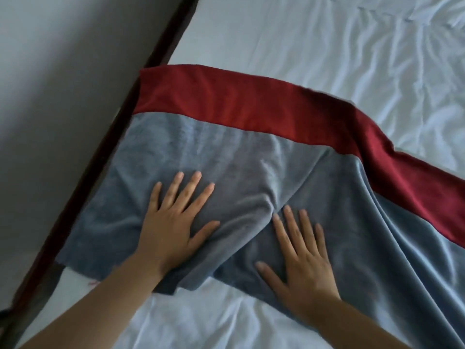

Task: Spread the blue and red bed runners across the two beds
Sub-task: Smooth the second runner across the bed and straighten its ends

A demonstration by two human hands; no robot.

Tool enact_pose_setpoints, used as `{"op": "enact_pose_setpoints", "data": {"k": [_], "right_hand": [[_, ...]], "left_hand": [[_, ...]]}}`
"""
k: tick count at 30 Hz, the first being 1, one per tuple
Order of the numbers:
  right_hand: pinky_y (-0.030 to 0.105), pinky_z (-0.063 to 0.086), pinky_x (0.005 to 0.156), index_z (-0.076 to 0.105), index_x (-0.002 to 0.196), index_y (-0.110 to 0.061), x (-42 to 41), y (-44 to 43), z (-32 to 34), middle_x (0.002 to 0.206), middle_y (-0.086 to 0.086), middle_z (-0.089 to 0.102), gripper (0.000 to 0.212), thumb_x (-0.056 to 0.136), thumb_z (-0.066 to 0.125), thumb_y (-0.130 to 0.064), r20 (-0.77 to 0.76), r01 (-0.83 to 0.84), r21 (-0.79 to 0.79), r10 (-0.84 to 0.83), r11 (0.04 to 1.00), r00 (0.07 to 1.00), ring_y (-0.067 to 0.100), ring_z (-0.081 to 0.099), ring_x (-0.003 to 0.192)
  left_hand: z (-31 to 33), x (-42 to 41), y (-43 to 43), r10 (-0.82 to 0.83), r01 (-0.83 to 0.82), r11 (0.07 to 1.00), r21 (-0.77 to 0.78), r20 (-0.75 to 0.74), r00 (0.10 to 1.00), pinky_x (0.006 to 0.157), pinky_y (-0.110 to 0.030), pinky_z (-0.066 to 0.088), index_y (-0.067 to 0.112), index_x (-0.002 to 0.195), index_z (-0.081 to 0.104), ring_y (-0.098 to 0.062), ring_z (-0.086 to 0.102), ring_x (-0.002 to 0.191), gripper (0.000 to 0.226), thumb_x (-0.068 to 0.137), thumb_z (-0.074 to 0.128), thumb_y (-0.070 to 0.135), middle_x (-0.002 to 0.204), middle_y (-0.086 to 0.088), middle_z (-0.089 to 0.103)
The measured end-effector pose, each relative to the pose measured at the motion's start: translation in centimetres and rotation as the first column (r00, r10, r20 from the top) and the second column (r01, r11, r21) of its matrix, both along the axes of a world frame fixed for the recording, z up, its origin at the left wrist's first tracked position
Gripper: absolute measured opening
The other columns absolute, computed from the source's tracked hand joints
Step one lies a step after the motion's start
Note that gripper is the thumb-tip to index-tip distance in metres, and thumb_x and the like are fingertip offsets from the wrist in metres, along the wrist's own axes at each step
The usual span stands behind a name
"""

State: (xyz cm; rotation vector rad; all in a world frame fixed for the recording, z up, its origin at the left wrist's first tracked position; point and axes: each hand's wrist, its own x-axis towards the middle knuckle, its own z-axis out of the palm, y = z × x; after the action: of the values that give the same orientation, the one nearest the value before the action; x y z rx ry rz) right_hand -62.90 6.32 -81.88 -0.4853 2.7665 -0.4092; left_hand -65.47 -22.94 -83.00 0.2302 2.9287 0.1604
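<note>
A bed runner lies across the white bed (289,34), its blue-grey plush part (201,152) toward me and a red band (239,99) along its far edge. Its left end reaches the bed's edge by the dark frame. The cloth is rumpled, with a fold ridge between my hands and its near edge turned under. My left hand (173,220) presses flat on the blue part with fingers spread. My right hand (302,258) lies flat on the blue part to the right of the fold, fingers apart. Neither hand grips the cloth.
A dark wooden bed frame (105,147) runs diagonally along the left, against a pale wall (50,84). The white sheet is wrinkled at the upper right and near me below the runner. The runner trails off past the right edge of view.
</note>
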Motion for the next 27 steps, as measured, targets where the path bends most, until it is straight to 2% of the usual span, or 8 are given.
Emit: {"op": "enact_pose_setpoints", "data": {"k": [4,8,10,13,19,21,23,27], "right_hand": [[0.061,0.02,0.12,0.039,0.156,-0.027,5.0,0.7,-0.4,0.167,0.003,0.027,0.089,0.084,0.056,-0.077,-0.091,-0.148,-0.095,0.14,0.984,0.986,0.035,0.021,0.154],[0.047,0.047,0.097,0.077,0.114,-0.023,6.0,0.2,-0.4,0.126,0.0,0.068,0.027,0.092,0.068,-0.034,-0.333,-0.198,-0.219,0.117,0.956,0.936,0.031,0.061,0.12],[0.037,0.043,0.079,0.078,0.099,-0.021,5.7,-0.3,-0.3,0.104,-0.003,0.071,0.019,0.083,0.073,-0.012,-0.368,-0.171,-0.187,0.092,0.968,0.925,0.029,0.066,0.096],[0.033,0.039,0.074,0.076,0.091,-0.018,6.2,-0.5,-0.2,0.09,-0.003,0.069,0.039,0.064,0.074,0.01,-0.336,-0.149,-0.156,0.089,0.977,0.937,0.025,0.063,0.08],[0.031,0.05,0.062,0.073,0.084,-0.022,10.1,3.1,0.5,0.077,-0.005,0.06,0.032,0.062,0.055,-0.007,-0.204,-0.381,-0.1,0.356,0.919,0.912,0.019,0.054,0.069],[0.035,0.05,0.056,0.066,0.074,-0.025,10.1,2.6,1.1,0.069,-0.006,0.055,0.009,0.079,0.063,-0.018,-0.214,-0.422,-0.113,0.393,0.9,0.894,0.02,0.052,0.062],[0.035,0.046,0.057,0.061,0.07,-0.026,9.1,0.7,1.6,0.067,-0.006,0.053,0.024,0.091,0.063,-0.036,-0.216,-0.44,-0.153,0.404,0.885,0.889,0.021,0.051,0.061],[0.034,0.051,0.074,0.07,0.096,-0.025,6.3,-5.6,2.2,0.102,-0.003,0.062,0.012,0.092,0.065,-0.035,-0.227,-0.429,-0.201,0.384,0.881,0.895,0.021,0.06,0.088]], "left_hand": [[0.5,6.8,-3.9,-0.019,0.019,1.0,0.008,-0.016,1.0,0.12,-0.065,0.019,0.034,0.16,0.029,-0.032,0.017,0.157,0.078,0.095,0.028,0.077,0.17,0.0,0.021],[1.1,11.2,-5.2,-0.112,0.116,0.993,0.029,-0.104,0.988,0.117,-0.071,0.019,0.035,0.151,0.047,-0.041,0.024,0.154,0.074,0.09,0.047,0.076,0.167,-0.009,0.028],[0.9,11.8,-5.0,-0.107,0.106,0.994,-0.018,-0.112,0.988,0.116,-0.073,0.018,0.04,0.151,0.045,-0.043,0.024,0.153,0.059,0.097,0.046,0.062,0.167,-0.009,0.028],[0.3,11.4,-4.3,-0.043,0.04,0.998,-0.04,-0.101,0.994,0.112,-0.077,0.02,0.043,0.151,0.044,-0.043,0.024,0.153,0.059,0.092,0.047,0.037,0.168,-0.005,0.026],[1.7,13.4,-8.6,0.034,-0.042,0.996,-0.079,-0.104,0.994,0.11,-0.076,0.028,0.033,0.151,0.047,-0.044,0.032,0.149,0.097,0.066,0.081,0.0,0.166,-0.001,0.032],[2.1,14.9,-10.0,-0.036,0.033,0.997,-0.063,-0.036,0.999,0.111,-0.073,0.03,0.035,0.154,0.04,-0.044,0.03,0.15,0.088,0.078,0.079,0.018,0.166,-0.002,0.032],[2.3,15.8,-11.1,-0.083,0.083,0.997,0.003,0.005,0.997,0.115,-0.069,0.029,0.04,0.157,0.033,-0.038,0.022,0.154,0.063,0.097,0.052,0.051,0.169,0.002,0.025],[1.9,14.8,-13.4,0.144,-0.169,0.95,0.263,0.112,0.983,0.121,-0.06,0.025,0.056,0.155,0.022,-0.016,0.007,0.159,0.066,0.093,0.026,0.08,0.17,0.017,0.01]]}}
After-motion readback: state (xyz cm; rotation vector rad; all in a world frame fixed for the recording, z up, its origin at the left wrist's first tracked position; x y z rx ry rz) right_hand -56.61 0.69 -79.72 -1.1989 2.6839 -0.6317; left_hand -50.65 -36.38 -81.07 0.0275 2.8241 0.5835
